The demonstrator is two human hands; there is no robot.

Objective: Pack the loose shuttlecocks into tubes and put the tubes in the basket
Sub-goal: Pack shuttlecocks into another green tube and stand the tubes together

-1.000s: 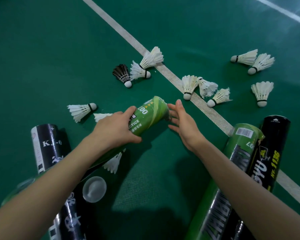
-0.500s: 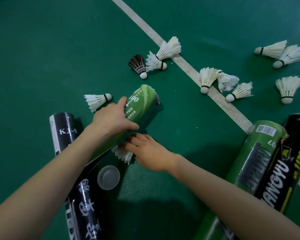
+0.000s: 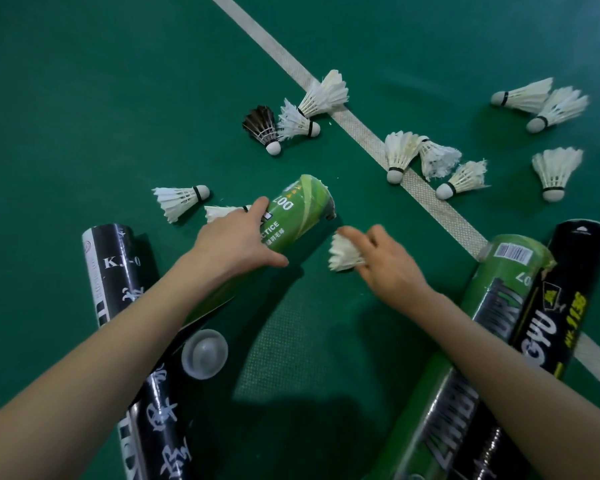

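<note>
Gripping a white shuttlecock (image 3: 345,253), the right hand (image 3: 387,265) hovers just right of the green tube (image 3: 291,216) mouth, feathers pointing left. The left hand (image 3: 238,242) clasps that tube, its open end tilted up off the floor (image 3: 84,98). Beyond both hands, loose shuttlecocks (image 3: 400,154) lie scattered along a white line (image 3: 361,133). A clear cap (image 3: 205,353) sits below the left wrist, beside a black tube (image 3: 118,271).

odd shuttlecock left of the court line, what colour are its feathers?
Dark brown to black feathers, white cork base: the dark shuttlecock, head view.
</note>
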